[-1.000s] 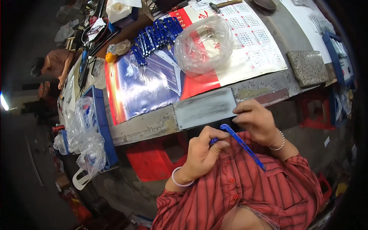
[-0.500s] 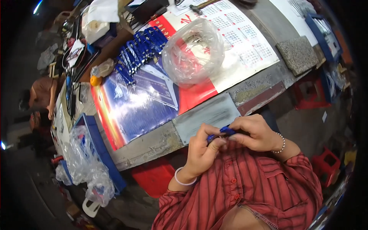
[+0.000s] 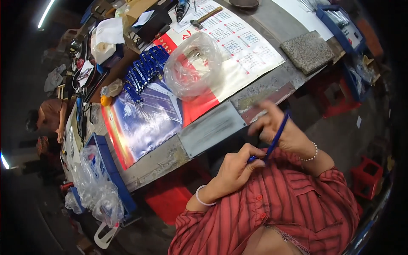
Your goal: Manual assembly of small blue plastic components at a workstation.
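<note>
Head view shows hands [image 3: 233,171] at a slender, straight blue bar [image 3: 277,137].

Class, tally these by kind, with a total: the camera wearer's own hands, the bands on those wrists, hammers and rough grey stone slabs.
Hands, left hand and right hand: 2
Wristbands, white band and beaded bracelet: 2
Hammer: 1
Stone slab: 1
Total: 6

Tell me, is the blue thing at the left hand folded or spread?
Spread, it seems: a long blue bar slants up from a short blue part in the left hand. Any joint is unclear.
</note>
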Motion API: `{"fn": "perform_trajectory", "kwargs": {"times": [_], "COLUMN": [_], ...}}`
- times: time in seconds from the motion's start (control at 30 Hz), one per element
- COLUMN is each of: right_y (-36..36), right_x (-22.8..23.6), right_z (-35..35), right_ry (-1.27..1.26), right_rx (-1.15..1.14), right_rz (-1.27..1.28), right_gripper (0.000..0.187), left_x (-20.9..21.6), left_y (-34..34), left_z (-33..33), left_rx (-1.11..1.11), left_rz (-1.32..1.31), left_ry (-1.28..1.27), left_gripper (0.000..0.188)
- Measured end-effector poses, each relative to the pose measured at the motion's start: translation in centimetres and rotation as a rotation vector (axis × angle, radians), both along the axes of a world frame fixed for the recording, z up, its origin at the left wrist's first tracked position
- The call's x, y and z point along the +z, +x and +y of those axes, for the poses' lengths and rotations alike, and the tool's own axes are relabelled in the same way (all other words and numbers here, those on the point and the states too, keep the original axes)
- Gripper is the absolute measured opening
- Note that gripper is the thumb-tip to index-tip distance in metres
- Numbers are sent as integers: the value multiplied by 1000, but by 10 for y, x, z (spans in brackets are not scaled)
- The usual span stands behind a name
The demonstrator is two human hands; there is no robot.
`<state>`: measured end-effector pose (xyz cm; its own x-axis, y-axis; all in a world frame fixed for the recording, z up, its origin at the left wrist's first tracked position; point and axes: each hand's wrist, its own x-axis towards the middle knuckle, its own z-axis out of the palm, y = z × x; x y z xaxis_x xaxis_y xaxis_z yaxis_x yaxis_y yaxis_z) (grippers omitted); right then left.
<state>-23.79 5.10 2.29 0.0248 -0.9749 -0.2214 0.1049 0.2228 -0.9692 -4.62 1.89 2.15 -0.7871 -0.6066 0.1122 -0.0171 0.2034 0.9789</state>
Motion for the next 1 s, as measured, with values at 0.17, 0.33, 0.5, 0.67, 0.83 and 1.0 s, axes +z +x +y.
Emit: {"fn": "perform_trajectory", "kwargs": {"times": [0.17, 0.33, 0.5, 0.67, 0.83, 1.0], "right_y": [-12, -28, -30, -29, -19, -2], "right_x": [-8, -10, -27, -33, -32, -63], "right_z": [14, 13, -3, -8, -11, -3], "right_ry": [241, -51, -803, -242, 292, 334], "right_rx": [409, 354, 37, -114, 241, 534], "right_rz": [-411, -52, 528, -23, -477, -631], "right_gripper": [32, 22, 25, 70, 54, 35], "left_x": [0, 7, 15, 15, 4, -17], "left_y": [-4, -22, -35, -35, -12, 6], "left_z": [17, 23, 34, 35, 33, 30], "left_rx": [159, 393, 441, 205, 233, 327], "left_rz": [-245, -176, -137, -72, -284, -361], "left_ry": [-225, -245, 175, 204, 32, -177], "left_gripper": [17, 17, 15, 15, 14, 16]}}
